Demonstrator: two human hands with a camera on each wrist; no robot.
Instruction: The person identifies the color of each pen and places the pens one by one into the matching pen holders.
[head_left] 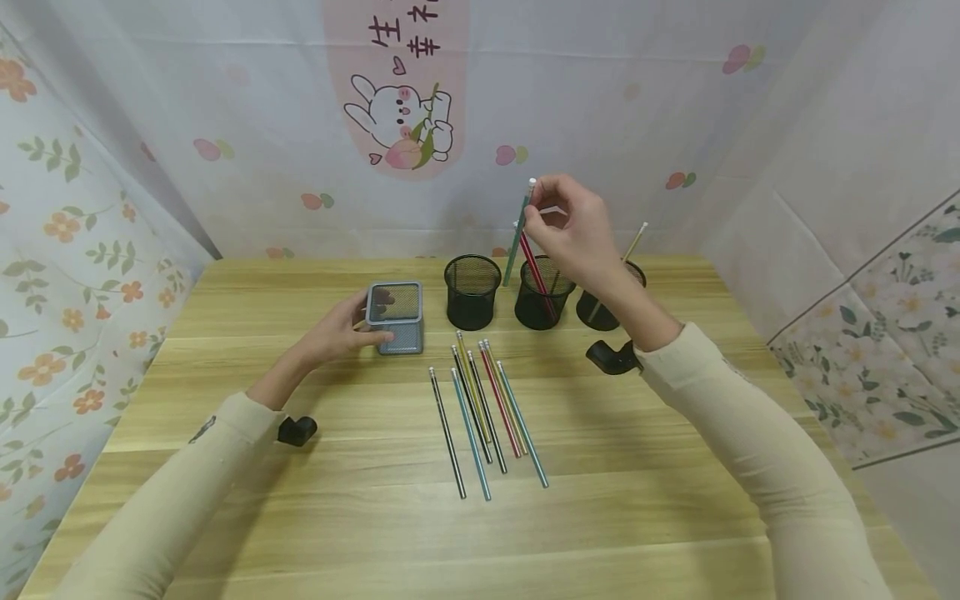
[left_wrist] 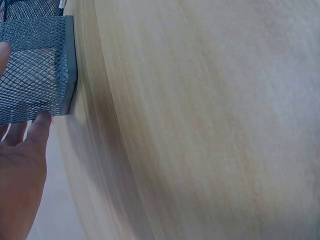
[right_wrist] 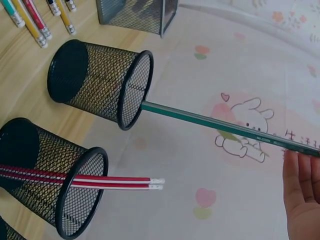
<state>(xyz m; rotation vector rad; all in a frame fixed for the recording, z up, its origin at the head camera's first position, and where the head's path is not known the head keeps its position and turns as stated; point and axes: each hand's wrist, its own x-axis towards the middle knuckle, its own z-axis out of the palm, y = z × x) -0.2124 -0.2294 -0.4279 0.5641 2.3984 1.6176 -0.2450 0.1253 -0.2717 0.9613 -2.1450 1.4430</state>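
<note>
My right hand [head_left: 573,225] pinches a green pencil [head_left: 515,242] near its white eraser end, above the black round mesh pencil cups. The pencil slants down, its lower end near the rim of the left cup [head_left: 472,292] in the right wrist view. Two red pencils [right_wrist: 115,182] lean in the middle cup [right_wrist: 85,200]. A yellow pencil [head_left: 637,240] stands in the right cup [head_left: 600,310], partly hidden by my right forearm. My left hand [head_left: 341,331] holds the grey square mesh pencil holder [head_left: 395,312] from the left, thumb at its front and fingers along its far side.
Several striped and coloured pencils [head_left: 480,417] lie side by side on the wooden table [head_left: 360,517], in front of the cups. Black wrist mounts [head_left: 297,431] show at both wrists. A patterned curtain [head_left: 600,108] hangs behind the table.
</note>
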